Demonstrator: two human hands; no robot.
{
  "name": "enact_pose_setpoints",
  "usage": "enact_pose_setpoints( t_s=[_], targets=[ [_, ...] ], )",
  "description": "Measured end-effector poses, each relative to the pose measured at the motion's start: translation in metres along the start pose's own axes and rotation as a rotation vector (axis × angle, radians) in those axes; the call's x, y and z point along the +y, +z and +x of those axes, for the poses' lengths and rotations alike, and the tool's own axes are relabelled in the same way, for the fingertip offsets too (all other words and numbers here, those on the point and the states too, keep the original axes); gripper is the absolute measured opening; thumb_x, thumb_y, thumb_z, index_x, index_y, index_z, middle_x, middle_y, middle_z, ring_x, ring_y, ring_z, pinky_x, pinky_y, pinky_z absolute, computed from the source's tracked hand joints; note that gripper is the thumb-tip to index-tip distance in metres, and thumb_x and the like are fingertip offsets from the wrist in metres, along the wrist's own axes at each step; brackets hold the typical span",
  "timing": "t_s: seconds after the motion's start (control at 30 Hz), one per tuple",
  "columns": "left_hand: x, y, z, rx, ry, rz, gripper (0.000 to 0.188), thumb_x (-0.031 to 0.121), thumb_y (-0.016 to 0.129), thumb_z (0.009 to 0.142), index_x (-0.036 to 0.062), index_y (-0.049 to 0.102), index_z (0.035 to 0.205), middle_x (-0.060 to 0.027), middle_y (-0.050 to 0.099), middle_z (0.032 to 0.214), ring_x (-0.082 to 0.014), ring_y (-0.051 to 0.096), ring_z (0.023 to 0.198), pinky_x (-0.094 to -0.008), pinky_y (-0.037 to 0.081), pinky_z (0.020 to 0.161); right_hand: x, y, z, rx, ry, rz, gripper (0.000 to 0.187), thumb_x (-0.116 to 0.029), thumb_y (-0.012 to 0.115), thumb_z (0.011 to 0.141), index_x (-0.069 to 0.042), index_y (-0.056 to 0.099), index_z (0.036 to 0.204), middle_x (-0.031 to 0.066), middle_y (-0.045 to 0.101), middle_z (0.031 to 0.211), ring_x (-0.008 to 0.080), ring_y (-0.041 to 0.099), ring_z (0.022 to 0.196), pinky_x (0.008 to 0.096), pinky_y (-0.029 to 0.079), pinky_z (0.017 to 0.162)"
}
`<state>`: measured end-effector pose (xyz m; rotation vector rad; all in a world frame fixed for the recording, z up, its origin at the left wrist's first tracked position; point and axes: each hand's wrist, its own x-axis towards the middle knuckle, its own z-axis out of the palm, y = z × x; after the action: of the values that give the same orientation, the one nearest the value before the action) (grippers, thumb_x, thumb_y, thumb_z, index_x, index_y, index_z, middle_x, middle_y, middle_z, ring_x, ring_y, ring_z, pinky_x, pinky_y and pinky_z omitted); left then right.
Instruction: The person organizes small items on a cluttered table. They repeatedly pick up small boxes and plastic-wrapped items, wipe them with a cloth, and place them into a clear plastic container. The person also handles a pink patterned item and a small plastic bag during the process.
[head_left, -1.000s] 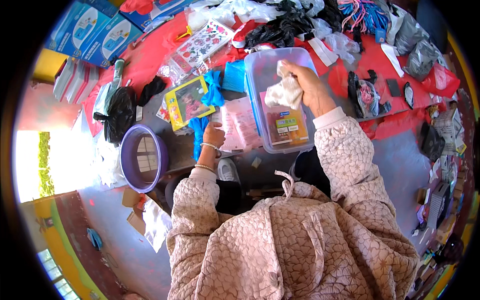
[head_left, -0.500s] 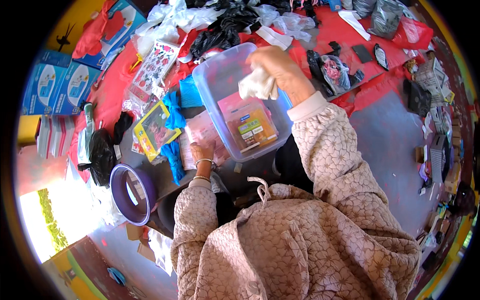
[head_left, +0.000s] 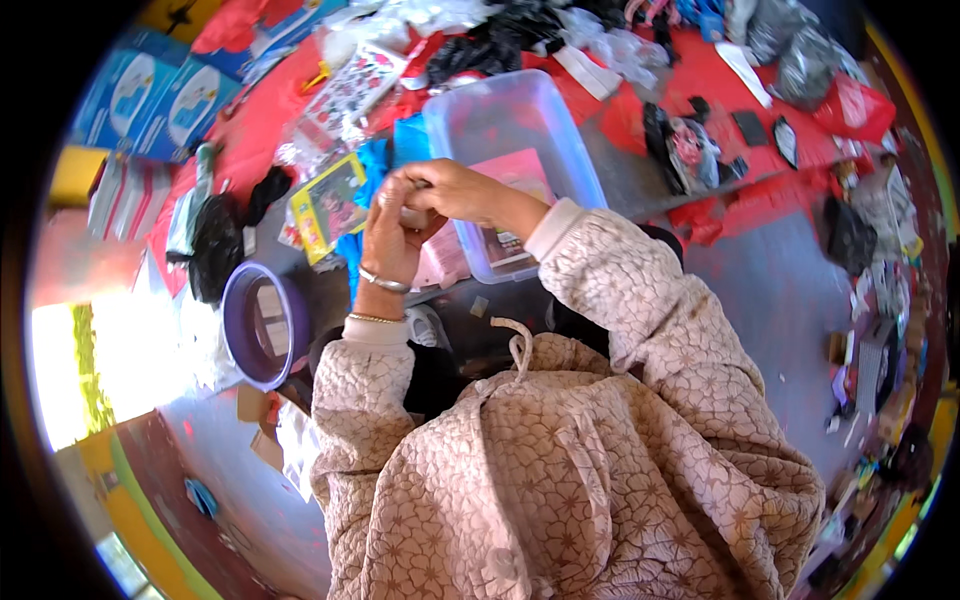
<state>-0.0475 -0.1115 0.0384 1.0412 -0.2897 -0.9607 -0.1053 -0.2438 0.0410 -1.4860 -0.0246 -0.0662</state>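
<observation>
My left hand [head_left: 389, 238] and my right hand [head_left: 450, 190] meet in front of me, fingers pinched together. Whatever they hold, if anything, is hidden between the fingers. Just beyond and to the right of them stands a clear plastic bin [head_left: 575, 150]. A flat pink packet [head_left: 522, 168] lies inside it, partly covered by my right hand and wrist. Left of my hands is a yellow-framed picture packet [head_left: 315, 222], with a bright blue plastic bag [head_left: 373, 160] beside it. Pink paper [head_left: 440, 262] shows below my right wrist. No white cloth is visible.
A purple basin [head_left: 232, 330] stands at the left, near a black plastic bag [head_left: 215, 245]. Blue boxes [head_left: 125, 90] are stacked at the far left. Crumpled plastic bags [head_left: 490, 50] cover the far side of the red-covered table [head_left: 255, 130]. Various goods line the right edge.
My right hand has come down and left from above the bin to meet my left hand, which has risen. The white cloth it held is out of sight.
</observation>
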Motion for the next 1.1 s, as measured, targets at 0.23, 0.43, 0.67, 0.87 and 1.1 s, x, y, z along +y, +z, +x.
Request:
enact_pose_setpoints(
  t_s=[0.23,0.43,0.67,0.87,1.1],
  targets=[
    [-0.001,-0.04,-0.034,0.569,-0.018,-0.034,0.02,0.019,0.057,0.079,0.003,0.055,0.092,-0.0051,0.058,0.071,-0.015,0.055,0.052,-0.0237,0.04,0.038,0.006,-0.072,-0.001,0.418,0.169,-0.843,0.028,-0.025,0.053,0.081,-0.002,0.061,0.094,0.0145,0.062,0.094,0.0262,0.062,0.08,0.0377,0.048,0.068],
    [0.008,-0.055,-0.026,0.284,-0.05,0.163,0.036,0.021,0.045,0.084,0.0021,0.049,0.114,-0.0098,0.059,0.09,-0.0187,0.058,0.067,-0.0283,0.048,0.049,0.084,-0.113,-0.04,0.597,0.58,-1.061,0.031,-0.032,0.053,0.077,-0.006,0.063,0.092,0.0183,0.061,0.094,0.0311,0.059,0.089,0.0397,0.046,0.077],
    [-0.005,-0.083,-0.014,0.327,-0.273,0.01,0.035,0.02,0.045,0.084,0.0041,0.049,0.114,-0.0136,0.058,0.1,-0.0244,0.06,0.079,-0.0345,0.053,0.061,0.121,-0.095,-0.057,0.384,0.599,-0.613,0.035,-0.04,0.06,0.074,-0.018,0.063,0.101,0.0144,0.06,0.101,0.0291,0.056,0.096,0.0369,0.041,0.084],
    [-0.028,-0.097,0.006,0.036,-0.41,0.076,0.048,0.012,0.045,0.08,0.0031,0.037,0.126,-0.017,0.053,0.108,-0.0296,0.057,0.09,-0.0383,0.052,0.065,0.173,-0.112,-0.041,0.371,0.804,-0.735,0.034,-0.037,0.064,0.071,-0.014,0.065,0.095,0.0136,0.061,0.098,0.0274,0.057,0.093,0.0362,0.042,0.081],
    [-0.036,-0.087,-0.016,0.027,-0.494,0.199,0.056,0.007,0.045,0.075,0.0003,0.03,0.129,-0.0194,0.051,0.11,-0.0287,0.057,0.089,-0.0374,0.051,0.073,0.136,-0.098,-0.038,0.406,0.947,-0.6,0.031,-0.032,0.067,0.067,-0.01,0.066,0.089,0.013,0.062,0.094,0.0256,0.058,0.089,0.0364,0.043,0.079]
  ],
)
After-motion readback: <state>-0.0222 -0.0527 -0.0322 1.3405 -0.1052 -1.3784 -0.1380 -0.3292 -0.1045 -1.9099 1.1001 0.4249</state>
